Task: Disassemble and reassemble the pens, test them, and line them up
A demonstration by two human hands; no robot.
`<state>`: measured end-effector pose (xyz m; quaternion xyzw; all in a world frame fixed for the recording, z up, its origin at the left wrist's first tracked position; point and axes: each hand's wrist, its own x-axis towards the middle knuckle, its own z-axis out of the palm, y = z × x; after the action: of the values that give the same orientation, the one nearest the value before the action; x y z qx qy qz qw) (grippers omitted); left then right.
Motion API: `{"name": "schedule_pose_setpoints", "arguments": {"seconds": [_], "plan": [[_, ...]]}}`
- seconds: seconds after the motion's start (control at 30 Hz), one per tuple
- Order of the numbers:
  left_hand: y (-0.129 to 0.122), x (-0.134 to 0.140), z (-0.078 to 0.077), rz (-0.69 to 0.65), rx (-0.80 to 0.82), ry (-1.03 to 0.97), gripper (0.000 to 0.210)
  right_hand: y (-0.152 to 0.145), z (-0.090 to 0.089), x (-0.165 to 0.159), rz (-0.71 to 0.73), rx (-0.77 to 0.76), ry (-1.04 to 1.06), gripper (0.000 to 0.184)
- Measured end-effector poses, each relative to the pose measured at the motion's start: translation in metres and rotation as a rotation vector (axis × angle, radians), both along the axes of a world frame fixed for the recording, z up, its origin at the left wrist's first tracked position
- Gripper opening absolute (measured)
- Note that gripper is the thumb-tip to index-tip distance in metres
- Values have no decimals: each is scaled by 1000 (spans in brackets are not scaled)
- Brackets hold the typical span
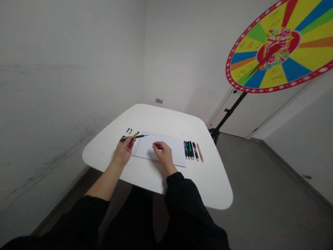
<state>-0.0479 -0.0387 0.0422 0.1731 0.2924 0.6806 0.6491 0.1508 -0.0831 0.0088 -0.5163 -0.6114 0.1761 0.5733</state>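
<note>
My left hand (124, 151) is closed around a dark pen (139, 136) with a teal band, its thin tip pointing right over the paper. My right hand (164, 155) has thumb and fingers pinched together above the white paper (174, 152); a tiny shiny thing shows at the fingertips, too small to name. The two hands are apart. Just beyond my left hand lie a yellow pen (135, 134) and small black-and-clear pen parts (129, 131). Faint handwriting runs down the paper's left side.
Right of the paper, several pens lie in a row: a blue pen (185, 150), green and black ones, a patterned black pen (195, 151) and a pink pen (200, 152). The white table (208, 187) has rounded corners. A colourful prize wheel (293, 66) stands at the right.
</note>
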Motion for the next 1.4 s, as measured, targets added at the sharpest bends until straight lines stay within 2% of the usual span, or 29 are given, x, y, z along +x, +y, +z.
{"name": "schedule_pose_setpoints", "arguments": {"seconds": [0.27, 0.53, 0.93, 1.4], "plan": [[-1, 0, 1, 8, 11, -27, 18, 37, 1, -17, 7, -122, -298, 13], [-1, 1, -1, -4, 20, -36, 16, 52, -2, -22, 41, -164, -552, 9], [0, 1, -3, -19, 27, -11, 15, 55, -8, -22, 6, -221, -608, 9], [-1, 2, -4, -25, 36, -4, 15, 54, -6, -21, 17, -203, -588, 13]]}}
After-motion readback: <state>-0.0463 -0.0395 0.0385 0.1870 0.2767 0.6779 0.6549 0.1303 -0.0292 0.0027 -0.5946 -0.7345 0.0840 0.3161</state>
